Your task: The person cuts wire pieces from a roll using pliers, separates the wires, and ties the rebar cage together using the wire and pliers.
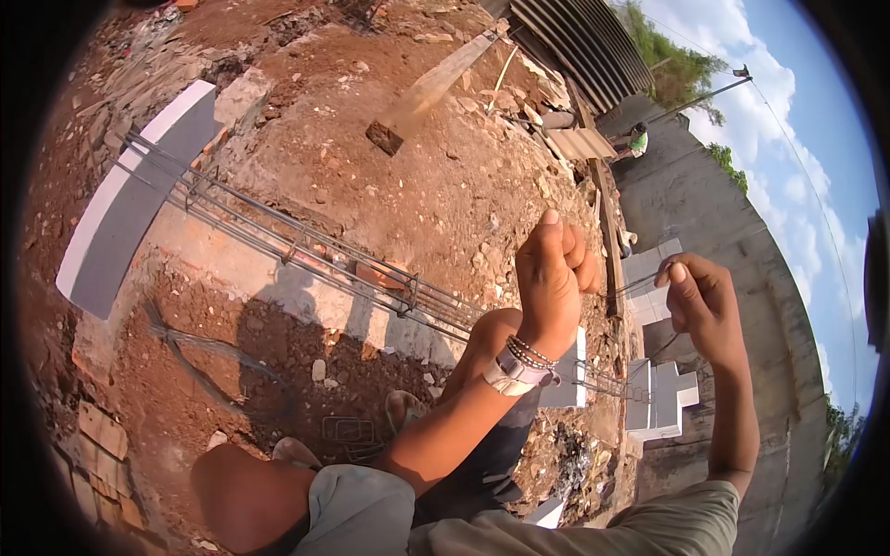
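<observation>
My left hand (552,278) is raised at the middle of the view, fingers curled in a fist, with a watch and beads on the wrist. My right hand (700,301) is up to the right, its thumb and forefinger pinched on a thin dark wire (640,284). The wire runs from the right hand toward the left one; whether the left fingers hold its other end is hidden. Below and left of the hands, a long rebar cage (297,255) lies along the foundation, one end on a pale block (139,204).
Pale blocks (663,398) are stacked at the right before a grey wall (732,241). A wooden post (440,83) stands in the dirt. Bricks (102,454) lie lower left, near loose wires (209,347). Another person (637,141) is far off by the wall.
</observation>
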A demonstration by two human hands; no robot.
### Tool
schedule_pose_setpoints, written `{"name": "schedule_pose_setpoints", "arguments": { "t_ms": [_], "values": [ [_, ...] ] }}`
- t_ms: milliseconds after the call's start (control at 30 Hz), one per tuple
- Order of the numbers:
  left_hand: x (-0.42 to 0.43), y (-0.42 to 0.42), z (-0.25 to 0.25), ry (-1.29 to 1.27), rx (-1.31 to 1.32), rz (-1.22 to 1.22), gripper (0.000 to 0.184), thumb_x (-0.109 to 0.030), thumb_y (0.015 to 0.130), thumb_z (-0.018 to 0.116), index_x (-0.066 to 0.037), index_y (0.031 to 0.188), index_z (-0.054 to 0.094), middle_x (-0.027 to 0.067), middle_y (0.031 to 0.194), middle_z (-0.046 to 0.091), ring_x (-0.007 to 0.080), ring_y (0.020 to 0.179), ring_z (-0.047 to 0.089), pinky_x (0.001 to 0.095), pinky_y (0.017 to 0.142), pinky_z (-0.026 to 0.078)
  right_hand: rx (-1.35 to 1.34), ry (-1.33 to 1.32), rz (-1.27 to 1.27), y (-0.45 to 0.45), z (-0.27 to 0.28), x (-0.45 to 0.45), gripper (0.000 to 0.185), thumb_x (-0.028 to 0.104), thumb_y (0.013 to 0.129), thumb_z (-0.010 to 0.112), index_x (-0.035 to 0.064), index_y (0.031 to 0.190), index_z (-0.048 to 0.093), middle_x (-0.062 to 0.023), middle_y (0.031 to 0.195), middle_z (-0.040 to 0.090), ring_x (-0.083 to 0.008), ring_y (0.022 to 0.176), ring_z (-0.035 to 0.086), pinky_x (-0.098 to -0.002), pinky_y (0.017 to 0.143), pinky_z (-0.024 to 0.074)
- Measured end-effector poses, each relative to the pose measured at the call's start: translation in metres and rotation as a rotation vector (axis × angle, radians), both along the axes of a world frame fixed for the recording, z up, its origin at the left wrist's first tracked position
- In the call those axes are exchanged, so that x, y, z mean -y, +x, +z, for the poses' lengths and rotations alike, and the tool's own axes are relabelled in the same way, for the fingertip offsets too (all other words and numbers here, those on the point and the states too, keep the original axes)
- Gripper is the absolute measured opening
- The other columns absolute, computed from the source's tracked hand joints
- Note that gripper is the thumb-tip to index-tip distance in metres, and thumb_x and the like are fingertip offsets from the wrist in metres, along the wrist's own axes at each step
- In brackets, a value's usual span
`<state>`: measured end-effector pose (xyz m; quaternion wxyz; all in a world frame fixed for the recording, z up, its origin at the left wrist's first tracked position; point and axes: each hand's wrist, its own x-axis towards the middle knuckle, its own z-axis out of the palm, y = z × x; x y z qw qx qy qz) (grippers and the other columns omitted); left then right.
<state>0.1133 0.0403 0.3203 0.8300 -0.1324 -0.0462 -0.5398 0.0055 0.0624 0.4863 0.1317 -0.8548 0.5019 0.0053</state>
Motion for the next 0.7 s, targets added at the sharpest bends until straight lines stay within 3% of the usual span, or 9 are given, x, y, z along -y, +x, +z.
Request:
{"name": "schedule_pose_setpoints", "arguments": {
  "t_ms": [67, 167, 267, 367, 433, 500, 567, 633, 700],
  "values": [
    [-0.016, -0.013, 0.014, 0.027, -0.027, -0.091, 0.045, -0.04, 0.101, 0.043, -0.017, 0.067, 0.023, -0.0048, 0.062, 0.018, 0.0094, 0.049, 0.014, 0.0291, 0.047, 0.019, -0.226, -0.41, -0.017, -0.014, -0.021, 0.03, 0.019, 0.016, 0.098, 0.052, 0.0, 0.092, 0.061, -0.0257, 0.066, 0.055, -0.0397, 0.06, 0.057, -0.0376, 0.055, 0.0468],
    [-0.015, -0.007, 0.012, 0.091, -0.055, -0.089, 0.044, -0.039, 0.1, 0.044, -0.018, 0.067, 0.024, -0.0046, 0.061, 0.018, 0.0094, 0.048, 0.013, 0.0288, 0.045, 0.017, -0.573, -0.008, 0.36, -0.039, -0.064, 0.004, 0.018, 0.017, 0.098, 0.051, 0.0019, 0.094, 0.06, -0.0255, 0.068, 0.058, -0.0434, 0.064, 0.058, -0.0448, 0.056, 0.0477],
    [-0.001, -0.006, 0.006, 0.079, -0.008, -0.039, 0.045, -0.039, 0.1, 0.043, -0.017, 0.067, 0.024, -0.0043, 0.06, 0.018, 0.009, 0.047, 0.013, 0.0291, 0.044, 0.016, 0.003, 0.295, 0.37, -0.019, -0.032, -0.019, 0.025, 0.024, 0.1, 0.051, 0.0022, 0.093, 0.061, -0.0191, 0.058, 0.053, -0.0349, 0.053, 0.057, -0.0401, 0.051, 0.0455],
    [-0.013, -0.019, 0.013, 0.052, 0.008, -0.084, 0.045, -0.04, 0.1, 0.043, -0.017, 0.067, 0.024, -0.0045, 0.06, 0.017, 0.0085, 0.047, 0.013, 0.0289, 0.043, 0.016, 0.24, -0.038, -0.164, -0.008, 0.006, -0.001, 0.03, 0.026, 0.1, 0.053, -0.0023, 0.093, 0.061, -0.0157, 0.056, 0.048, -0.0193, 0.048, 0.051, -0.0348, 0.05, 0.0423],
    [-0.025, -0.024, 0.018, 0.014, -0.003, -0.122, 0.045, -0.04, 0.1, 0.044, -0.017, 0.067, 0.024, -0.0046, 0.059, 0.017, 0.0086, 0.047, 0.013, 0.0287, 0.043, 0.016, -0.246, -0.382, 0.005, -0.018, -0.024, 0.014, 0.025, 0.021, 0.098, 0.053, -0.0034, 0.094, 0.06, -0.0195, 0.059, 0.052, -0.0271, 0.049, 0.054, -0.0374, 0.052, 0.044],
    [-0.024, -0.011, 0.017, 0.031, 0.014, -0.15, 0.045, -0.04, 0.098, 0.046, -0.018, 0.066, 0.024, -0.0054, 0.06, 0.018, 0.0082, 0.047, 0.013, 0.0279, 0.044, 0.014, -0.491, -0.072, 0.223, -0.035, -0.052, 0.0, 0.017, 0.013, 0.095, 0.055, -0.0014, 0.1, 0.063, -0.0261, 0.072, 0.06, -0.044, 0.065, 0.057, -0.0418, 0.059, 0.0484],
    [-0.002, 0.003, 0.005, 0.107, -0.029, -0.201, 0.042, -0.037, 0.098, 0.045, -0.019, 0.066, 0.024, -0.0059, 0.059, 0.017, 0.0079, 0.046, 0.011, 0.0277, 0.043, 0.014, -0.251, 0.267, 0.536, -0.03, -0.056, -0.019, 0.018, 0.015, 0.097, 0.055, 0.0006, 0.102, 0.065, -0.0193, 0.064, 0.06, -0.0336, 0.058, 0.062, -0.0392, 0.055, 0.0468],
    [0.008, 0.007, -0.001, 0.105, -0.05, -0.19, 0.041, -0.033, 0.099, 0.042, -0.019, 0.066, 0.024, -0.0059, 0.059, 0.017, 0.0079, 0.046, 0.012, 0.0274, 0.042, 0.013, -0.002, 0.42, 0.29, -0.008, -0.009, -0.026, 0.022, 0.02, 0.099, 0.055, 0.0008, 0.101, 0.066, -0.0068, 0.056, 0.056, -0.017, 0.046, 0.053, -0.0333, 0.045, 0.0398],
    [0.005, 0.0, 0.002, 0.067, -0.064, -0.187, 0.041, -0.034, 0.099, 0.043, -0.019, 0.066, 0.023, -0.0059, 0.059, 0.017, 0.008, 0.047, 0.012, 0.0273, 0.043, 0.013, 0.721, 0.455, -0.019, -0.031, -0.011, 0.005, 0.029, 0.027, 0.102, 0.051, 0.0001, 0.098, 0.062, 0.0068, 0.053, 0.04, -0.0038, 0.041, 0.029, -0.0226, 0.041, 0.024]
  ]
}}
